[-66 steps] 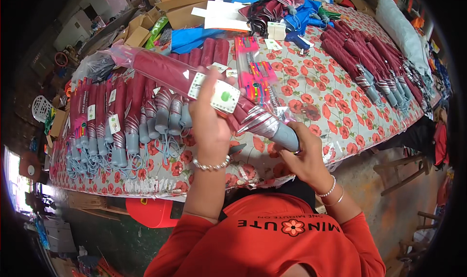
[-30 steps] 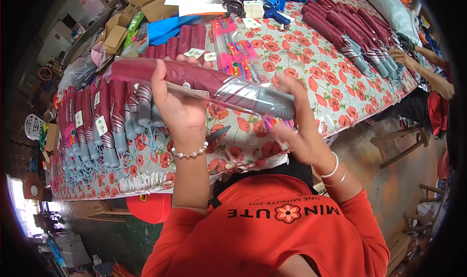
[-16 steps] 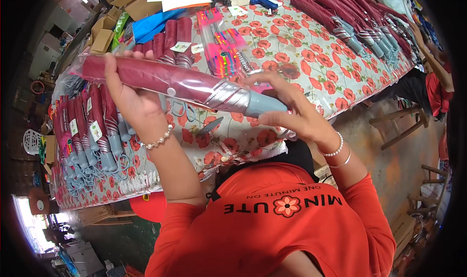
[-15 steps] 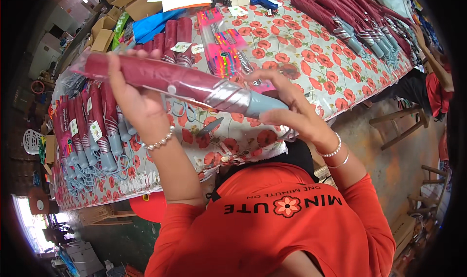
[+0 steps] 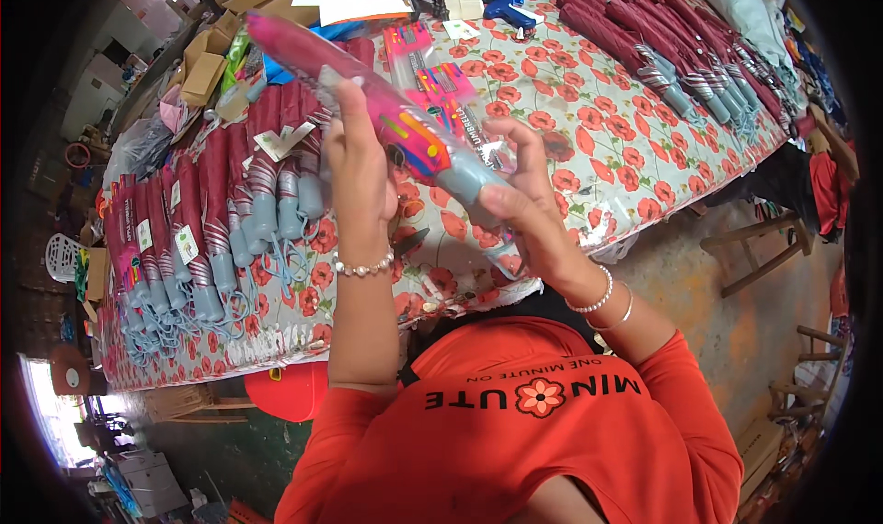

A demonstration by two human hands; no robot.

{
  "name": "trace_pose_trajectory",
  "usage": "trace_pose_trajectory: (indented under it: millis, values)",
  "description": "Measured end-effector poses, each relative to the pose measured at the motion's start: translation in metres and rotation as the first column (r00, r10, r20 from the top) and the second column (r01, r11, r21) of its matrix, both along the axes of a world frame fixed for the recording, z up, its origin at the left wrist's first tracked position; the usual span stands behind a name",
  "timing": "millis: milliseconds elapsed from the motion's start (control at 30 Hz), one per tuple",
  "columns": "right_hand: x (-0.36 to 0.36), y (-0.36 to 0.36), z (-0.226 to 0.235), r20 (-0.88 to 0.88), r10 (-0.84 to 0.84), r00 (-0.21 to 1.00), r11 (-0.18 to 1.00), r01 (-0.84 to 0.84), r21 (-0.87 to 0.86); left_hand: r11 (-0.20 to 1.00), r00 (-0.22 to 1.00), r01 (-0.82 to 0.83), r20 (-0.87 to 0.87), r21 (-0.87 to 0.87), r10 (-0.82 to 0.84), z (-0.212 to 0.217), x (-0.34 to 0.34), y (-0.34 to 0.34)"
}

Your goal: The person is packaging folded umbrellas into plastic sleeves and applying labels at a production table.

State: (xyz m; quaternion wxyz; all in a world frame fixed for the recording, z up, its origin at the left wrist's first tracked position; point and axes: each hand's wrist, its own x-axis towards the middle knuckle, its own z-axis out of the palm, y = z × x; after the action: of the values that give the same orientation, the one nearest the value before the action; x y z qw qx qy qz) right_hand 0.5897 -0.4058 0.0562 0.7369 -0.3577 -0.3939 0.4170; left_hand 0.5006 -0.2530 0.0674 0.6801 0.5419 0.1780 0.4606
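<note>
A folded dark red umbrella (image 5: 317,57) with a grey handle slants up to the left over the table. It sits in a clear plastic sleeve (image 5: 405,124) whose bright pink printed side faces me. My left hand (image 5: 361,161) is closed round the middle of the wrapped umbrella. The thumb and fingers of my right hand (image 5: 532,213) grip the handle end, with the forefinger raised and curled. A light blue wrist strap hangs below that hand. Beneath the umbrella, a dark blade (image 5: 414,239) lies on the tablecloth, partly hidden by my left hand.
Several tagged red umbrellas (image 5: 216,207) lie in a row on the left of the poppy-patterned tablecloth (image 5: 607,156). More unwrapped ones (image 5: 644,51) are piled far right. Flat printed sleeves (image 5: 446,83) lie beyond my hands. A wooden stool (image 5: 759,248) stands at right, near another person's red clothing (image 5: 828,188).
The wrapped umbrella has tipped up steeply at its left end and turned, so the printed pink side now shows. My left hand has shifted right along it, uncovering the row of umbrellas.
</note>
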Motion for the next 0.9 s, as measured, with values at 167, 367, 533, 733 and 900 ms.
trace_pose_trajectory:
  millis: [167,367,533,733,900]
  values:
    - [0.013,0.003,-0.002,0.159,-0.131,0.978,0.991,0.136,-0.018,0.972,0.992,-0.126,0.022,0.196,0.124,-0.013,-0.004,-0.039]
    - [0.008,0.010,-0.006,0.137,-0.167,0.976,0.985,0.170,-0.010,0.978,0.979,0.010,-0.203,0.207,0.033,-0.010,-0.005,-0.028]
    - [0.005,0.011,-0.005,0.009,-0.102,0.995,0.995,0.102,-0.019,0.365,0.872,-0.054,-0.134,0.929,0.470,-0.004,-0.010,-0.018]
    - [0.006,0.013,-0.005,-0.167,-0.093,0.982,0.993,0.079,-0.090,0.901,0.968,-0.142,-0.131,0.410,0.213,-0.002,-0.012,-0.005]
    - [0.006,0.014,-0.007,-0.036,-0.080,0.996,0.991,0.076,-0.113,0.903,0.969,0.106,-0.248,0.415,0.001,0.003,-0.015,-0.025]
